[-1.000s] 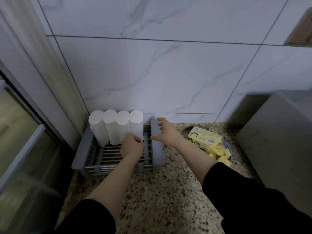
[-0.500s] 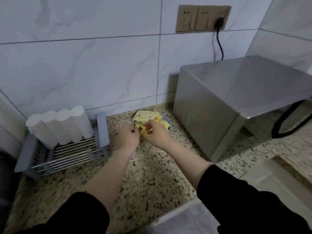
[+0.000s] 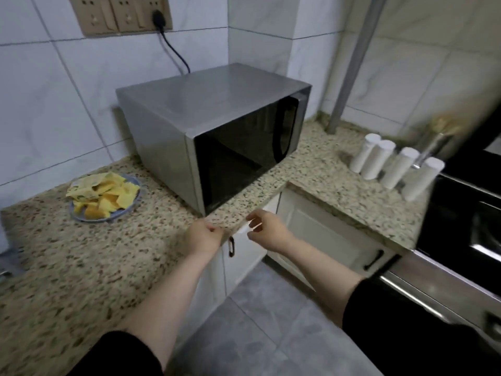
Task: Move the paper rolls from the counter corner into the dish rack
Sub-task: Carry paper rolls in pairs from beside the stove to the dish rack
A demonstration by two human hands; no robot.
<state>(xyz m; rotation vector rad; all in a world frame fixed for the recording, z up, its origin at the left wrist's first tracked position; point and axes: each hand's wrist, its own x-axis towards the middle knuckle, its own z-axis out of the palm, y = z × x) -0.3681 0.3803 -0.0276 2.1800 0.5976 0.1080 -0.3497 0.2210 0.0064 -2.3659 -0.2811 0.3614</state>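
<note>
Four white paper rolls (image 3: pixel 394 165) stand upright in a slanted row at the far right end of the desk (image 3: pixel 89 261), along its right edge, close beside one another; whether neighbours touch cannot be told. They sit near the back corner, where a grey pipe (image 3: pixel 349 63) comes down to the desk against the tiled wall. Just behind the rolls is a blurred shiny metal object that cannot be made out.

Both hands are low in the middle of the view, over the front edge of the desk at its inner corner, well apart from the rolls. The left hand (image 3: pixel 203 236) is curled loosely with the fingers drawn in, above the desk edge, and holds nothing that shows. The right hand (image 3: pixel 267 229) is half open, thumb and fingers spread apart, empty, in front of the white cabinet door (image 3: pixel 320 234) below the desk. Dark sleeves cover both upper forearms.

A silver microwave (image 3: pixel 217 131) with a black door stands at the back of the desk, turned at an angle, its cord running up to a wall socket (image 3: pixel 122 14). To its left a blue plate (image 3: pixel 107 196) holds yellow packets. At the far left edge a small grey piece of the dish rack (image 3: pixel 9 257) shows.
</note>
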